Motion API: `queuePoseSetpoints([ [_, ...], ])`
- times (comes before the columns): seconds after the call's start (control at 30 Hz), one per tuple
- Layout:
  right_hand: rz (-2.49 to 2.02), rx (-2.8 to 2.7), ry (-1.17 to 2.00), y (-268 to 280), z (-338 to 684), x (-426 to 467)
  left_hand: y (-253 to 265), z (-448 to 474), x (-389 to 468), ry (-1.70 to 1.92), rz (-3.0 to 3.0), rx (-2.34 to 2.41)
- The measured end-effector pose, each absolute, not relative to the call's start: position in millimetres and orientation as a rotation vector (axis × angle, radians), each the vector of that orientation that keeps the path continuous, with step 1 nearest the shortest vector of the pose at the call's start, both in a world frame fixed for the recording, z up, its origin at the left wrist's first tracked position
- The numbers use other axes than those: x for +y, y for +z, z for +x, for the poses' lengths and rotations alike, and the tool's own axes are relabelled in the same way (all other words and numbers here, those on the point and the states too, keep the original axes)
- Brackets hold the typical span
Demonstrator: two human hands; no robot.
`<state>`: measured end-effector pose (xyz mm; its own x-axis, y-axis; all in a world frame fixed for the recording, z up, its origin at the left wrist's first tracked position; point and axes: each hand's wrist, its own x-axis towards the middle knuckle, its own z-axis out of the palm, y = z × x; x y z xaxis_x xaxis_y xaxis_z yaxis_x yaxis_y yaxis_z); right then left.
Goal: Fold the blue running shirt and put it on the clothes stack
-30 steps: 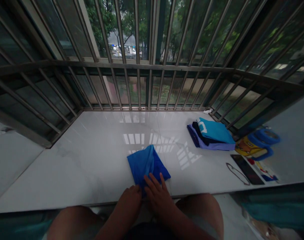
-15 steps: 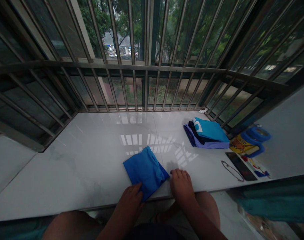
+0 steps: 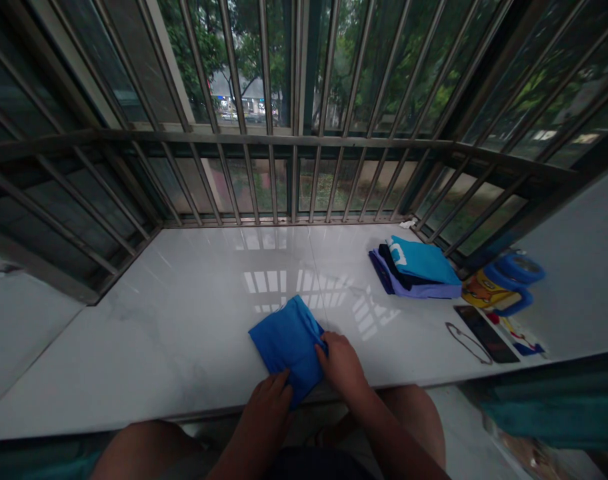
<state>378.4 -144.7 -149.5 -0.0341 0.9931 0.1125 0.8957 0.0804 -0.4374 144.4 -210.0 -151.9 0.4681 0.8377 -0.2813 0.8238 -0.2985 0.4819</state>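
A blue folded garment (image 3: 291,343) lies at an angle on the white ledge near its front edge, its lower corner reaching the edge. My right hand (image 3: 340,360) is closed on the garment's right side, thumb on top and fingers around the folded border. At the lower left side, my left hand (image 3: 271,400) grips the cloth near the front corner, fingers on top; its thumb is hard to make out. Farther right sits a stack of folded clothes (image 3: 419,267), bright blue on top with a white print, black and lilac beneath.
Beside the stack stands a blue and yellow jug (image 3: 504,280) with a handle. A dark phone (image 3: 487,333), a thin cord loop (image 3: 467,343) and a small colourful item (image 3: 524,339) lie near the right wall. Metal window bars (image 3: 294,141) enclose the marble-patterned ledge (image 3: 184,320).
My right hand has moved left from beside the garment onto its right side and closed on it. My left hand stays at the lower left edge. The view has shifted slightly.
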Motion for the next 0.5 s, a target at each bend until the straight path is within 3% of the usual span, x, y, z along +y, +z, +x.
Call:
queuePoseSetpoints([
  [0.17, -1.679, -1.791, 0.671, -126.7, 395.0, -135.3, -152.2, 143.1, -210.0, 0.056, 2.123, 1.373],
  [0.33, -1.771, -1.697, 0.876, -119.4, 421.0, -129.0, -155.0, 143.4, -209.4, 0.078, 2.146, 1.384],
  [0.4, -1.958, -1.777, 0.784, -115.6, 426.4, -128.8, -154.6, 144.4, -209.6, 0.049, 2.194, 1.395],
  [0.5, -2.147, -1.924, 0.390, -110.2, 414.9, -135.5, -154.3, 144.6, -212.7, 0.012, 2.290, 1.387],
])
